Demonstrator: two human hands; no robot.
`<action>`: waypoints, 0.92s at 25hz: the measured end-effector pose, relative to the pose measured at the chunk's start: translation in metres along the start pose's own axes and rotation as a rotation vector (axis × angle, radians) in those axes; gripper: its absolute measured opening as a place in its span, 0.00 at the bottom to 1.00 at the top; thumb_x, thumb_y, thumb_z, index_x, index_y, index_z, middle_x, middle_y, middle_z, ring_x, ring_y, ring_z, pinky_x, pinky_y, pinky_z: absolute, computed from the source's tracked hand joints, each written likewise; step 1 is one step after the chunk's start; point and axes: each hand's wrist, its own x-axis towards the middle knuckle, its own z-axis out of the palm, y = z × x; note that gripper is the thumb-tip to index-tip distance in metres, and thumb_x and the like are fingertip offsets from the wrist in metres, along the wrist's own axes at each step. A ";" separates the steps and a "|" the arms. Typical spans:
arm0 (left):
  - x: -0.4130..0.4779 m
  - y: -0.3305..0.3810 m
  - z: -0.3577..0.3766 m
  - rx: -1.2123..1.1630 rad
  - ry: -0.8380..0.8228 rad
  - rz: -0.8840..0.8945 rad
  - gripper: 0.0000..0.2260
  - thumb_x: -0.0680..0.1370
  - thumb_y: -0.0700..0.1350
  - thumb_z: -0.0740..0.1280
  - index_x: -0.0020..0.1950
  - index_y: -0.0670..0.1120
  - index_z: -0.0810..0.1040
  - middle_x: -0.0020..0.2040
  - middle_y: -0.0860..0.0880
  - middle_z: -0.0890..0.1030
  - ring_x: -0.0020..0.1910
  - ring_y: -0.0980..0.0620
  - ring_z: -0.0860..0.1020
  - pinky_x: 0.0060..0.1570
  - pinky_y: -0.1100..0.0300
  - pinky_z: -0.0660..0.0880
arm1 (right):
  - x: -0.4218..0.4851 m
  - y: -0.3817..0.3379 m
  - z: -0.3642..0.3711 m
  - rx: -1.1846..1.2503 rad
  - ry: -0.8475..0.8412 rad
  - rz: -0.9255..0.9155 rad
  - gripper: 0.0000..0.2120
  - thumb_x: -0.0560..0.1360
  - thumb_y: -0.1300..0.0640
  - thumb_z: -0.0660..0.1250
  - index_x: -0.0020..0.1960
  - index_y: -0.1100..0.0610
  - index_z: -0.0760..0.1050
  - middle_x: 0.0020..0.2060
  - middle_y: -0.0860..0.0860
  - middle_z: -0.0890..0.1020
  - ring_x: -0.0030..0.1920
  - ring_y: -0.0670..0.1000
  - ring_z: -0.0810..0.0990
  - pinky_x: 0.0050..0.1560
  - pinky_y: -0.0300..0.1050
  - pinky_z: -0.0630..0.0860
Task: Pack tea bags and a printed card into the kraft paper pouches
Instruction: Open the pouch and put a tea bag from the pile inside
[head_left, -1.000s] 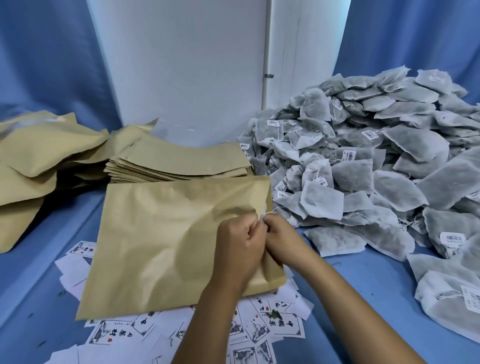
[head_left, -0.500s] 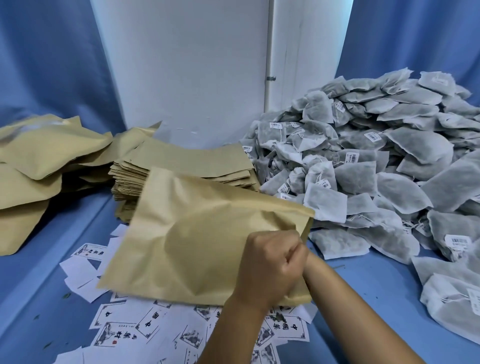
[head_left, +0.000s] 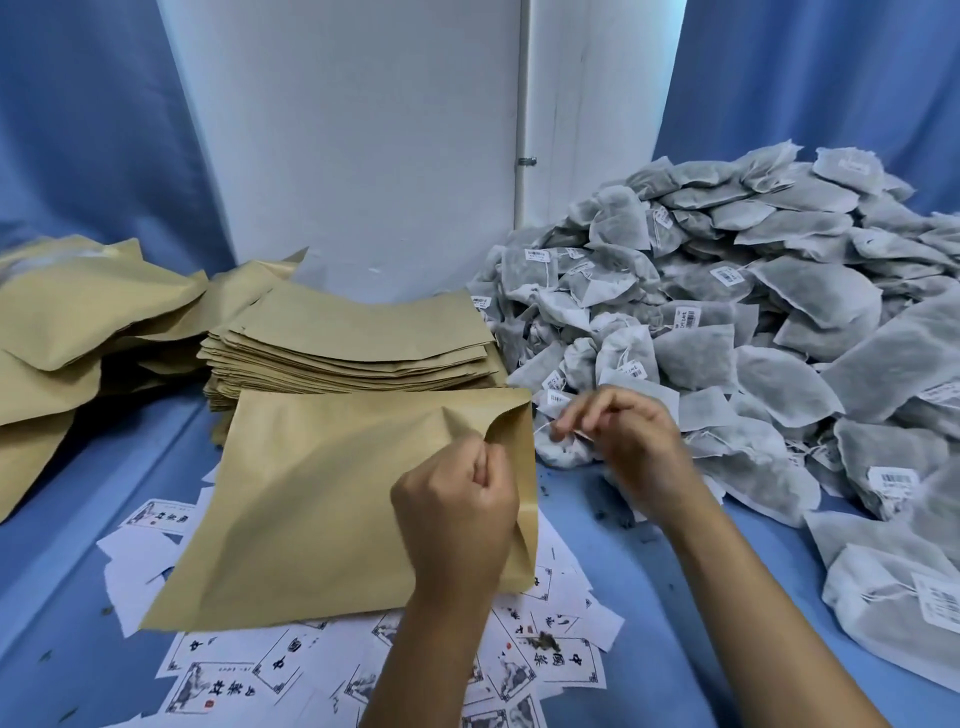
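Kraft pouch (head_left: 332, 499) now gapes, pinched in your left hand (head_left: 457, 514); your right hand (head_left: 618, 441) has left it, fingers curled pinching a tea-bag string (head_left: 543, 427): filling can begin.

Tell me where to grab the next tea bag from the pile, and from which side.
Take a tea bag on the tea bag pile's near-left slope by its free corner, coming from the left-front with the right hand. Those bags lie loose on top, nearest the kraft pouch mouth that the left hand holds open.

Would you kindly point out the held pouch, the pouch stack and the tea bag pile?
held pouch (head_left: 311, 499): head view, creased front face.
pouch stack (head_left: 358, 332): head view, top pouch.
tea bag pile (head_left: 779, 291): head view, middle bags.
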 end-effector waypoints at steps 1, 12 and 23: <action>-0.001 -0.001 0.001 0.011 -0.003 -0.041 0.20 0.67 0.29 0.62 0.29 0.48 0.55 0.26 0.50 0.51 0.27 0.48 0.51 0.25 0.60 0.52 | 0.005 0.007 -0.018 -0.207 0.134 -0.056 0.11 0.71 0.67 0.60 0.41 0.55 0.78 0.46 0.52 0.83 0.51 0.51 0.80 0.57 0.51 0.73; -0.011 -0.004 0.009 0.017 -0.163 -0.254 0.20 0.67 0.34 0.59 0.30 0.52 0.49 0.27 0.53 0.49 0.30 0.49 0.51 0.29 0.59 0.51 | 0.021 0.056 -0.052 -1.126 0.526 -0.025 0.07 0.75 0.60 0.67 0.50 0.55 0.82 0.50 0.52 0.82 0.57 0.58 0.74 0.58 0.54 0.66; -0.009 -0.002 0.007 0.003 -0.173 -0.322 0.18 0.67 0.36 0.59 0.29 0.50 0.50 0.26 0.52 0.50 0.31 0.48 0.51 0.29 0.59 0.52 | 0.018 0.063 -0.050 -1.357 0.358 0.121 0.09 0.72 0.51 0.67 0.49 0.53 0.72 0.58 0.47 0.75 0.58 0.53 0.74 0.60 0.52 0.59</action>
